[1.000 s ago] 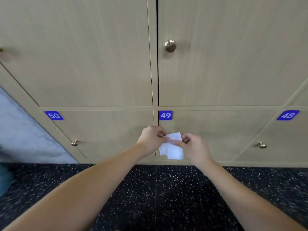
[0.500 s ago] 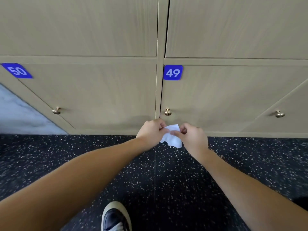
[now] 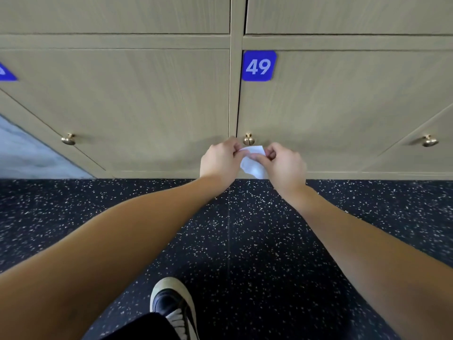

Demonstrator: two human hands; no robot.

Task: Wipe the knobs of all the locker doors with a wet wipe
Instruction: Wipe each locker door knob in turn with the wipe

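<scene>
Bottom centre of the frame there's a black shoe (image 3: pixel 171 305) with a pale sole on the dark speckled floor (image 3: pixel 257 241). Both forearms reach up toward the middle, where the left hand (image 3: pixel 219 160) and right hand (image 3: pixel 285 165) each pinch the white wet wipe (image 3: pixel 253 165) between curled fingers and thumb, so the wipe hangs between them, just below the brass knob (image 3: pixel 248 139) of locker door 49 (image 3: pixel 343 114) and not clearly touching it (hard to say from this angle). Its blue number plate (image 3: pixel 258 66) sits upper centre. The lockers are all closed, so no idea what's inside. Two more knobs show: the left knob (image 3: pixel 68 139) on the neighbouring door and the right knob (image 3: pixel 429 141) at the far right edge.
</scene>
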